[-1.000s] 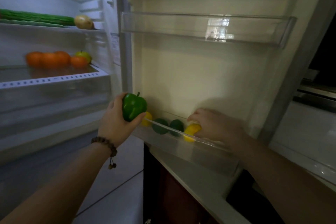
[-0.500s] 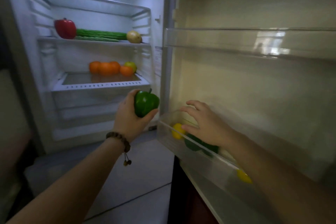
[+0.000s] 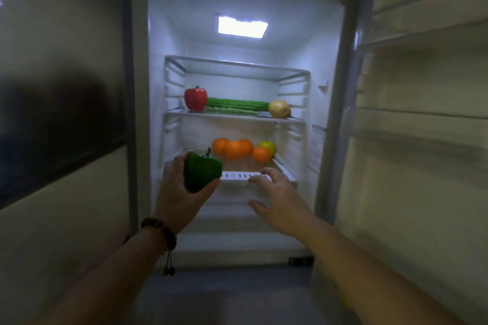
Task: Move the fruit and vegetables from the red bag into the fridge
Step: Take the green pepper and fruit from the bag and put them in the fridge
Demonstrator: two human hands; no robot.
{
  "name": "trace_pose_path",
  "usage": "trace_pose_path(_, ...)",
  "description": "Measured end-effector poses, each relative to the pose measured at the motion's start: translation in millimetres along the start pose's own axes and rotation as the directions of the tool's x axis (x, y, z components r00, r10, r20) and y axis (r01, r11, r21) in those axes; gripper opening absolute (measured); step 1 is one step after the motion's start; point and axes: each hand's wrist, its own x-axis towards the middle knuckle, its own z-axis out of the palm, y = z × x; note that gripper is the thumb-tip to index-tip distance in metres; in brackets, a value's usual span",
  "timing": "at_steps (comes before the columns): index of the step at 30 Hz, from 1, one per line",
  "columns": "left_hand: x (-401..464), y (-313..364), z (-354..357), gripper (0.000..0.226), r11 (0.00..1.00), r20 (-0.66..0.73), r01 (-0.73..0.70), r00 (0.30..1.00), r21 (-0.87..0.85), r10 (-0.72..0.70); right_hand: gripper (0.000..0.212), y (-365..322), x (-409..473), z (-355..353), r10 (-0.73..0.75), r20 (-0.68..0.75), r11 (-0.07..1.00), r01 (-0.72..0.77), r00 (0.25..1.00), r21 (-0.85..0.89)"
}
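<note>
Fridge open at frame centre. Upper shelf, left to right: red pepper, cucumbers, onion. Lower shelf: oranges, apple. Left hand, lower centre, grasps green pepper before lower shelf, stem up, long axis upright. Right hand beside it, fingers spread, empty. Door at right.

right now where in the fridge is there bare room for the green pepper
Free: the top shelf; the lower shelf's front strip before the oranges. Crowded: the middle shelf, red pepper through cucumbers to the onion.
</note>
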Motion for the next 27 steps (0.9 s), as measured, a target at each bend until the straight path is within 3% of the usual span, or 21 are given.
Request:
trace_pose_path(6,82,-33,-13,0.066,0.974,0.005,-0.038,0.999,-0.221,0.041,0.045,19,90,23,0.035,-0.126,0.998,-0.04,0.991,-0.04)
trace_pose_path(12,174,-39,1,0.064,0.976,-0.079,-0.103,0.993,-0.193,0.089,0.056,45,171,8,0.122,-0.319,0.972,-0.178,0.94,-0.153)
trace_pose_path(16,235,-37,14,0.064,0.989,-0.13,-0.11,0.987,-0.101,0.097,0.062,61,217,5,0.11,-0.335,0.948,-0.2,0.936,-0.248)
trace_pose_path(21,275,-43,32,0.068,0.998,-0.127,0.017,0.992,0.068,-0.008,0.051,68,254,26,0.087,-0.204,0.902,-0.164,0.975,-0.399)
trace_pose_path(27,289,-51,53,0.066,0.971,-0.141,0.185,0.976,0.153,-0.164,0.072,75,251,40,-0.039,-0.321,0.879,-0.12,0.946,-0.461)
